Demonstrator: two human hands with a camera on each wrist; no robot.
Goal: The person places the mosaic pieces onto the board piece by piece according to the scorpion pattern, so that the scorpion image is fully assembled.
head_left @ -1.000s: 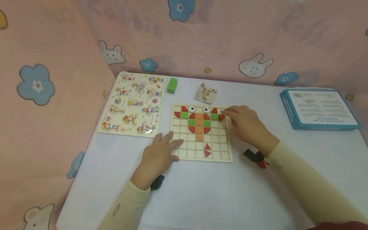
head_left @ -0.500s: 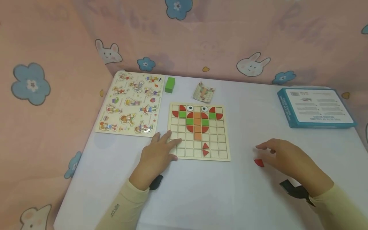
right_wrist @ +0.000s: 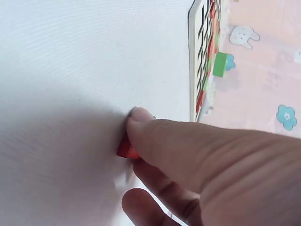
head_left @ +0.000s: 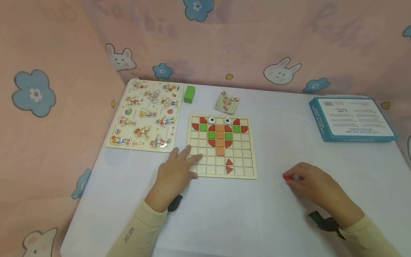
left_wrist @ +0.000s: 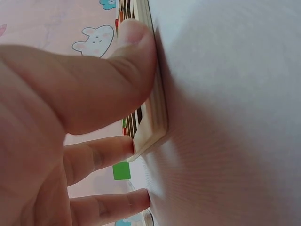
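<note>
A wooden grid board point(head_left: 244, 162) lies on the white table, with red, green and orange pieces and two eye discs set in its upper cells. Two small red triangles point(head_left: 229, 166) sit in one lower column. My left hand point(head_left: 173, 176) rests spread on the board's lower left corner; in the left wrist view its thumb point(left_wrist: 134, 61) lies along the board's edge. To the right of the board, my right hand point(head_left: 316, 185) pinches a red quarter-circle piece point(head_left: 287, 178) between thumb and fingers at the table surface. The right wrist view shows the red piece point(right_wrist: 126, 149) partly hidden by the thumb.
A picture puzzle board point(head_left: 146, 116) lies at the left. Behind the grid board are a green block point(head_left: 189, 94) and a curled pattern card point(head_left: 227, 102). A blue box point(head_left: 353, 119) stands at the back right, before a pink printed cloth point(head_left: 224, 39).
My right hand has left the board's upper right corner, moved right and toward me, and taken hold of the red quarter-circle piece. The left hand has stayed on the board.
</note>
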